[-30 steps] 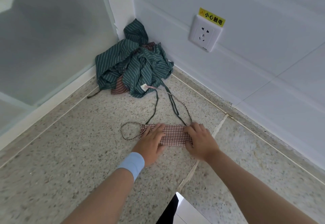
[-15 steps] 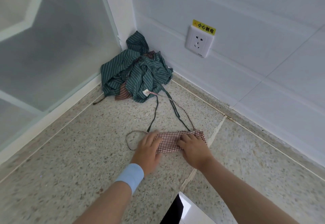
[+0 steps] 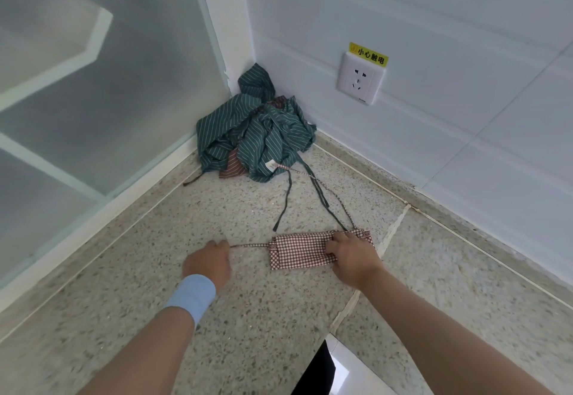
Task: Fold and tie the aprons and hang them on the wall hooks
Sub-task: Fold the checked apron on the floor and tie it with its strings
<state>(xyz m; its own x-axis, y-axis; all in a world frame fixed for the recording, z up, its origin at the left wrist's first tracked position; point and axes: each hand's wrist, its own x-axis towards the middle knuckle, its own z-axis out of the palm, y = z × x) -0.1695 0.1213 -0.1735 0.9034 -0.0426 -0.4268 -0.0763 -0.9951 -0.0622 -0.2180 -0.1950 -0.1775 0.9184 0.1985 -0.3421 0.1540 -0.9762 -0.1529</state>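
Note:
A red-and-white checked apron (image 3: 299, 249) lies folded into a small rectangle on the speckled floor. My right hand (image 3: 350, 255) presses on its right end, fingers bent over the cloth. My left hand (image 3: 207, 259) is closed round the apron's checked strap (image 3: 249, 244), which runs taut from the fold's left edge. A second checked strap (image 3: 341, 205) leads from the fold's far right corner back toward the corner heap. That heap (image 3: 254, 137) of green striped aprons, with a brown striped one underneath, fills the corner. No wall hooks are in view.
A frosted glass partition (image 3: 93, 100) stands on the left. The white tiled wall on the right carries a socket (image 3: 359, 81) with a yellow warning label. Green ties (image 3: 286, 196) trail from the heap over the floor. A dark object (image 3: 319, 370) sits at the bottom edge.
My left hand left the folded apron, took hold of its strap and pulled it straight out to the left. My right hand stayed on the fold's right end. The view tilted up.

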